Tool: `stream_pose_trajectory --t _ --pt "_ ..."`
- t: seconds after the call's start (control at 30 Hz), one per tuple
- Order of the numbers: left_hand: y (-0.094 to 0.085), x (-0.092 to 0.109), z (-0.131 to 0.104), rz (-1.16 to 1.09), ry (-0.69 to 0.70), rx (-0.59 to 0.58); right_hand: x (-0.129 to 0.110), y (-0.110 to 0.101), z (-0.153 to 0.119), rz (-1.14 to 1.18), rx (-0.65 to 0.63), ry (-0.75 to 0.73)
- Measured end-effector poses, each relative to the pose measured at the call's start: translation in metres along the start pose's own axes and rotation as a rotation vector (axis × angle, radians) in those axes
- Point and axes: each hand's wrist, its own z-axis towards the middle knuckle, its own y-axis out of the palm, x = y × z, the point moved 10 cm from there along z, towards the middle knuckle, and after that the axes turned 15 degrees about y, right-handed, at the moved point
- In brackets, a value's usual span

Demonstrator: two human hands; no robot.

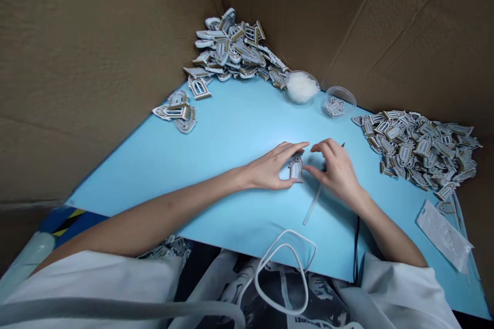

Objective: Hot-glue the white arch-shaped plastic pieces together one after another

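Note:
My left hand (272, 168) lies on the blue table, its thumb and fingers curved around a small white and brown arched window-shaped piece (296, 168), steadying it flat. My right hand (337, 169) is just to the right, thumb and index finger apart in a C, with the thumb tip by the piece's edge. A thin pale translucent stick (313, 205) juts out below the right hand. Something slim with a dark tip (343, 145) shows behind its knuckles; the hand hides how these parts join and whether the other fingers touch them.
Heaps of arched pieces lie at the back corner (235, 49) and right (420, 146); a few sit left (179, 112). Two clear tubs stand behind, one with white material (302, 87), one with pieces (335, 106). A white cable (285, 247) loops over the front edge. A plastic bag (443, 236) lies right.

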Motion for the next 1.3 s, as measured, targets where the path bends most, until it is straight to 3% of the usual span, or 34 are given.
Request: stream_pose_trajectory --t 0.13,0.23,0.3,0.43,0.6,0.7,0.83,0.97,1.3 --pt "-0.004 0.001 0.000 0.045 0.066 -0.074 0.055 -0.019 -0.016 -0.387 -0.124 0.274" --pt "-0.002 0.000 0.000 0.129 0.107 -0.094 0.079 -0.001 -0.032 -0.445 -0.259 0.363" --pt "0.000 0.000 0.000 0.164 0.136 -0.086 0.084 0.011 -0.037 -0.362 -0.271 0.356" --pt "0.001 0.000 0.000 0.202 0.155 -0.070 0.093 0.014 -0.037 0.025 -0.210 0.353" --pt "-0.002 -0.004 0.000 0.227 0.116 -0.049 0.098 0.025 -0.037 0.883 -0.320 0.414" --pt "-0.003 -0.007 -0.001 0.235 0.086 -0.038 0.097 0.035 -0.039 1.094 -0.310 0.439" --pt "-0.004 -0.012 -0.002 0.228 0.045 -0.025 0.100 0.038 -0.043 0.871 -0.207 0.397" --pt "-0.004 -0.014 -0.003 0.216 0.036 -0.023 0.092 0.039 -0.044 0.649 -0.206 0.276" --pt "-0.002 -0.013 -0.002 0.236 0.021 -0.023 0.069 0.042 -0.040 0.472 -0.194 0.152"
